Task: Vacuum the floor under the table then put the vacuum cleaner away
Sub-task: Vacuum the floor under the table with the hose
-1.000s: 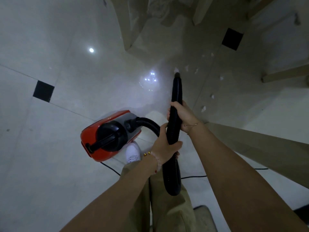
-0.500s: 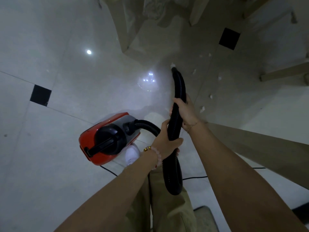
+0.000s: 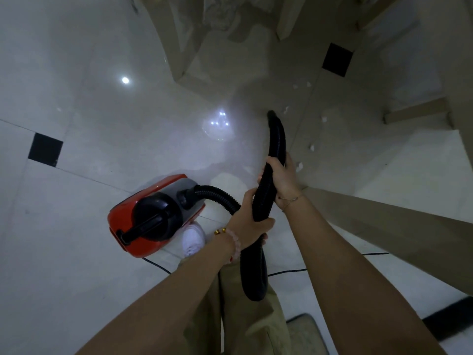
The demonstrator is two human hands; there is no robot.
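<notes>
The pale tiled floor point(image 3: 76, 226) spread below, with the red vacuum cleaner point(image 3: 153, 216) standing on it beside the person's white shoe point(image 3: 193, 239). Its black hose point(image 3: 277, 134) looped from the body through both hands, its end reaching the tiles. The left hand point(image 3: 245, 224) was wrapped round the hose and the right hand point(image 3: 284, 180) gripped it further along, with small white scraps point(image 3: 311, 147) scattered near the tip.

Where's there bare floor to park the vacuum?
Bare tiles lie left of the vacuum, around the black tile. Crowded: scraps right of the hose, table legs beyond, cord near the shoe.
</notes>
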